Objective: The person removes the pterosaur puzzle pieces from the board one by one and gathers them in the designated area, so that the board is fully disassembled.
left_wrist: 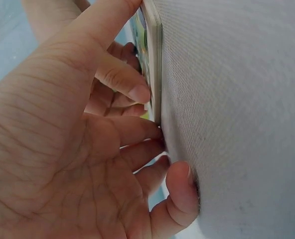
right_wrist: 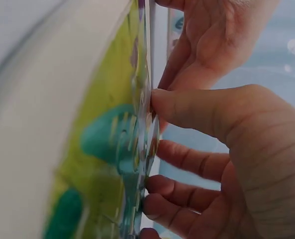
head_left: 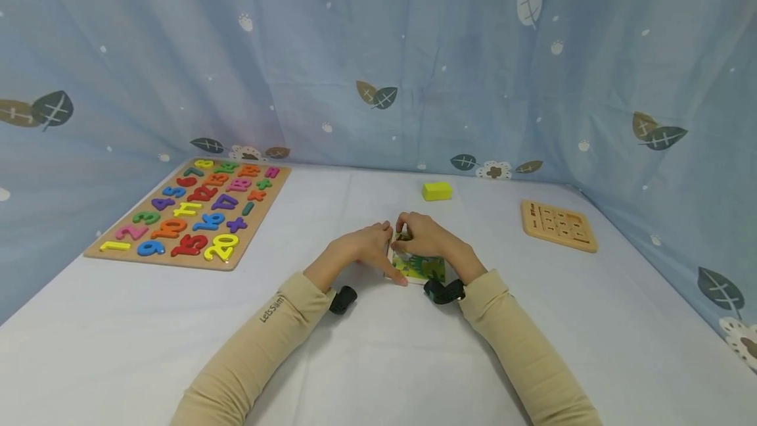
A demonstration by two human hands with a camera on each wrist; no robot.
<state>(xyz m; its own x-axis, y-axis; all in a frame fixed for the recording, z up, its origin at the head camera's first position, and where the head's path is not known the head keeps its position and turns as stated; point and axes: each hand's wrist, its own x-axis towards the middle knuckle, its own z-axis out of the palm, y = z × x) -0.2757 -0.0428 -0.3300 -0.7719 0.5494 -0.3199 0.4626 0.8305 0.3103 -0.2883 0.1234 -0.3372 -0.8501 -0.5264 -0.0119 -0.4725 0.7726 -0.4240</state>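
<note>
Your picture board (head_left: 422, 268) lies flat on the white tabletop (head_left: 378, 360), between your two hands. Its near edge faces bare cloth, its left edge sits by your left hand, and your right wrist is close to its right edge. Cloth also shows between it and the yellow block (head_left: 436, 191) beyond. Well to the left, the large number board (head_left: 244, 242) carries rows of coloured numerals and signs; well to the right, a small wooden board (head_left: 535, 225) holds numbered squares. Your left hand (head_left: 368, 247) is spread, thumb at the picture board's near left corner, fingers along its side and on the cloth. Your right hand (head_left: 424, 235) bends over the far left part, thumb and forefinger pinching a thin piece (right_wrist: 154, 142) against the picture.
</note>
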